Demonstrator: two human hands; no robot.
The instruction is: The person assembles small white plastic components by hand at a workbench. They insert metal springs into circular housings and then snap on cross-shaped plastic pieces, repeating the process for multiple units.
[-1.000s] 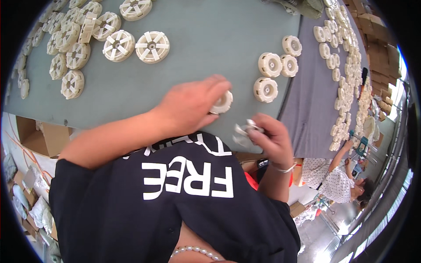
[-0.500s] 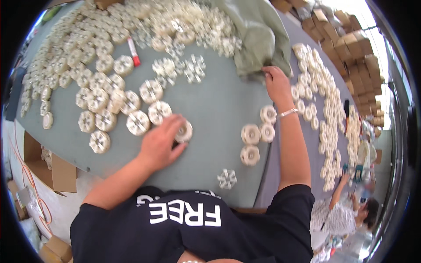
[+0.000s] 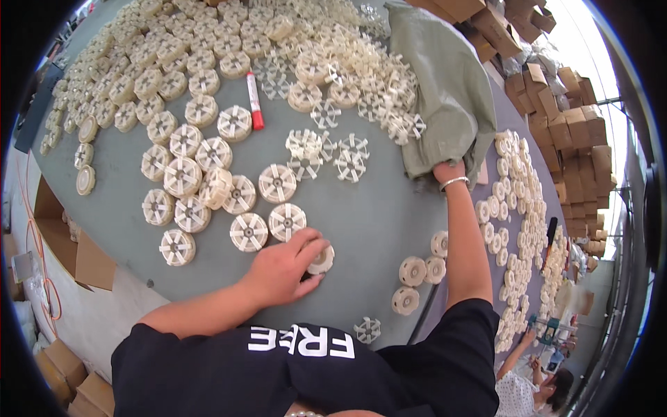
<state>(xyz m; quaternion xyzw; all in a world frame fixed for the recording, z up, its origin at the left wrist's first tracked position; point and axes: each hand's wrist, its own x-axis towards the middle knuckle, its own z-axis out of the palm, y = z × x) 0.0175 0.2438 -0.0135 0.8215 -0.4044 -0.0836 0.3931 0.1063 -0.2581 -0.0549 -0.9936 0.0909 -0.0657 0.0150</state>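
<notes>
My left hand (image 3: 285, 270) is curled around a cream plastic wheel-like disc (image 3: 322, 261) lying on the green-grey table (image 3: 361, 215). Just beyond that hand sit similar round parts with spoked white inserts, such as one disc (image 3: 286, 221). My right hand (image 3: 450, 171) reaches into the mouth of an olive-green sack (image 3: 445, 90), its fingers hidden by the fabric. Several cream discs without inserts (image 3: 412, 271) lie beside my right forearm. A loose white spoked insert (image 3: 367, 329) rests near my body, and more inserts (image 3: 349, 165) lie in the middle.
Many finished-looking discs (image 3: 160, 83) crowd the far left, beside a heap of white inserts (image 3: 347, 42). A red-and-white marker (image 3: 254, 101) lies among them. On the right, a purple-grey table (image 3: 486, 278) carries rows of discs. Stacked cartons (image 3: 577, 139) and another person (image 3: 521, 389) are beyond.
My right hand has gone from the sack's edge into its mouth. The left hand stays on the same disc. The whole view has shifted, so the table's things appear lower and farther right.
</notes>
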